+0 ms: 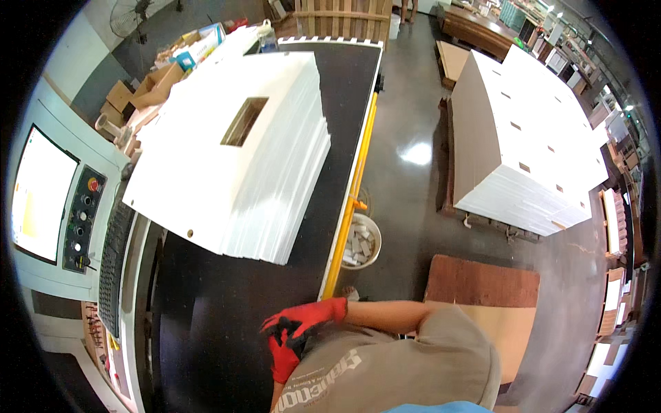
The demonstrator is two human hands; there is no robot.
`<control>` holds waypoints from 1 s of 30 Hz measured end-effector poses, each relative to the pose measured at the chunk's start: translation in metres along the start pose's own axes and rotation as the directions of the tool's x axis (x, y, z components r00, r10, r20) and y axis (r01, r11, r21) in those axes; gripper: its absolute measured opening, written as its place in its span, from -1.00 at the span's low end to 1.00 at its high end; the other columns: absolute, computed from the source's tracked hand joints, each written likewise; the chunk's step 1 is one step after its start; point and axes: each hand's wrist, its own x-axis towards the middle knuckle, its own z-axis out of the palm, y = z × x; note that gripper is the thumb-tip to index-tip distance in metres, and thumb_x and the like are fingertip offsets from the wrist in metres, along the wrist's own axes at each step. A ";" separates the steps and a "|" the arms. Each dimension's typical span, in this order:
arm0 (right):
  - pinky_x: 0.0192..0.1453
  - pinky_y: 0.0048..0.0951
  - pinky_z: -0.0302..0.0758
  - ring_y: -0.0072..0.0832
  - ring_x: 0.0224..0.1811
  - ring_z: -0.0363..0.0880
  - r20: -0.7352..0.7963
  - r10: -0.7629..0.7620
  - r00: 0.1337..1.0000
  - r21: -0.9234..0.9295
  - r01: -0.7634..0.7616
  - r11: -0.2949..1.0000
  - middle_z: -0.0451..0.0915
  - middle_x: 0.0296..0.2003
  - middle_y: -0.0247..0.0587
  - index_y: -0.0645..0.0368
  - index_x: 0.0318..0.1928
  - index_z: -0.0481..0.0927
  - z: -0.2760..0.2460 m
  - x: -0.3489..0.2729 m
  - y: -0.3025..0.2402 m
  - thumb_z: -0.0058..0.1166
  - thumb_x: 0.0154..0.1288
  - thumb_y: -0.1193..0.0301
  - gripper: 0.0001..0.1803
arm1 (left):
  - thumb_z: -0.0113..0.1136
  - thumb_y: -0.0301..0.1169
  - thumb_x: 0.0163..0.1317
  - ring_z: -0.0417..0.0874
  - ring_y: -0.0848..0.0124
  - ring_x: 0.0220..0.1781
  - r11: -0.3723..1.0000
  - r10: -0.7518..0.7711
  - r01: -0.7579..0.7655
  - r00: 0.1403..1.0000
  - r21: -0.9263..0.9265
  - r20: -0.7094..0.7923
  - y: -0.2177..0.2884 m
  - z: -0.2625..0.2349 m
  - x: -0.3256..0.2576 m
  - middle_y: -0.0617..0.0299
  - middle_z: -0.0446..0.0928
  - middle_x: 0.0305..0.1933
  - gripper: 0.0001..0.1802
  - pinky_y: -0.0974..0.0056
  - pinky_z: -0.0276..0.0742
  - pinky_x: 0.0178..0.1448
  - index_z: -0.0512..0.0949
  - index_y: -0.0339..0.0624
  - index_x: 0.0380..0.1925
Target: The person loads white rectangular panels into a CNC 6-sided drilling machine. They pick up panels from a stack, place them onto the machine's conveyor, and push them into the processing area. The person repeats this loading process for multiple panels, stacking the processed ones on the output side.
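Both hands wear red work gloves with black palms and meet in front of my body, over the near edge of the black table. My right hand comes in from the right and lies over the left, its fingers bent round the left glove. My left hand is below it, with its fingers largely covered by the right. No separate object shows between them. Farther along the table rests a tall stack of white panels. Its top panel has a rectangular cutout and small round holes.
A control console with a lit screen, red button and keyboard stands left. A yellow rail edges the table. Beside it is a white bucket of offcuts. More white panels sit on a pallet right; a brown mat lies nearer.
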 end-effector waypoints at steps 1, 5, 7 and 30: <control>0.65 -0.13 0.16 -0.20 0.65 0.14 0.022 -0.011 1.000 0.009 0.011 1.000 0.18 0.62 0.08 0.19 0.59 0.30 -0.002 0.000 0.004 0.29 0.45 -0.01 -0.12 | 0.16 -0.31 0.47 0.38 -0.11 0.49 1.000 0.002 -0.002 1.000 -0.001 0.000 -0.002 0.001 0.001 -0.21 0.31 0.49 -0.42 -0.07 0.30 0.55 0.42 -0.18 0.47; 0.69 -0.15 0.06 -0.16 0.70 0.05 0.114 -0.143 0.983 -0.087 0.153 0.984 0.07 0.67 0.00 0.16 0.61 0.25 -0.009 -0.003 0.011 0.19 0.47 -0.15 -0.06 | 0.15 -0.28 0.50 0.39 -0.10 0.49 1.000 0.000 0.000 1.000 -0.001 0.004 -0.010 0.005 0.001 -0.21 0.31 0.50 -0.41 -0.06 0.30 0.55 0.40 -0.18 0.48; 0.70 -0.09 0.04 -0.14 0.69 0.08 0.110 -0.076 0.991 -0.040 0.081 0.996 0.09 0.66 -0.02 0.12 0.63 0.22 -0.008 -0.004 0.006 0.25 0.41 -0.14 -0.01 | 0.14 -0.26 0.51 0.39 -0.09 0.49 1.000 -0.003 0.003 1.000 -0.002 0.016 -0.017 0.006 0.000 -0.21 0.31 0.50 -0.40 -0.06 0.30 0.55 0.39 -0.19 0.49; 0.24 -0.36 0.59 -0.49 0.18 0.59 -0.157 -0.156 0.975 -0.277 0.108 0.955 0.24 0.55 -0.12 0.08 0.57 0.35 0.033 -0.015 -0.039 0.41 0.31 0.33 -0.15 | 0.23 -0.35 0.48 0.66 0.24 0.08 0.988 0.125 -0.124 0.992 -0.095 0.010 0.018 -0.001 0.006 0.03 0.63 0.06 -0.62 0.14 0.57 0.14 0.53 -0.30 0.19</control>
